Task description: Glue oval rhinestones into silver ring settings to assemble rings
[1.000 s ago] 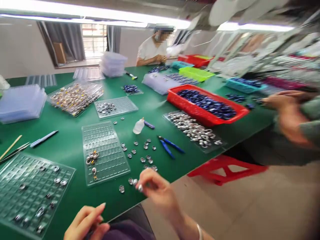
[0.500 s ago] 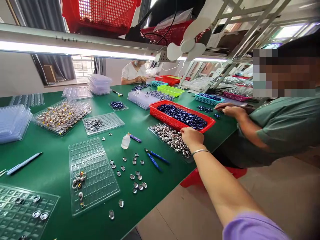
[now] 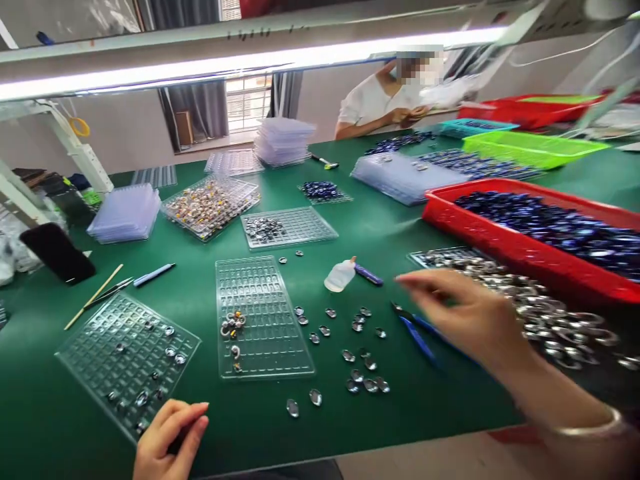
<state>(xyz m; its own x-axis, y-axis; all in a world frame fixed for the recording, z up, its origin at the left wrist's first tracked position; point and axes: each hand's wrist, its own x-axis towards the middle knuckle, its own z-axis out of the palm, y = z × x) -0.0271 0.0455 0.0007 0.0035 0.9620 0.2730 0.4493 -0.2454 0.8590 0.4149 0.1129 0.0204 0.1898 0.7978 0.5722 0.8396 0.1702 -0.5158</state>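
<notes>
At the table's near edge the left hand (image 3: pixel 167 437) rests with its fingers loosely curled, just beside a clear grid tray (image 3: pixel 90 347); I cannot tell whether it holds anything. Farther in, the blurred right hand (image 3: pixel 467 313) hovers with fingers stretched out and empty over the blue pliers (image 3: pixel 420 340), between loose oval metal pieces (image 3: pixel 367 363) and a tray of rings (image 3: pixel 420 257). Beyond lie 1 small glue bottle (image 3: pixel 340 275) and a red basket (image 3: pixel 500 243).
</notes>
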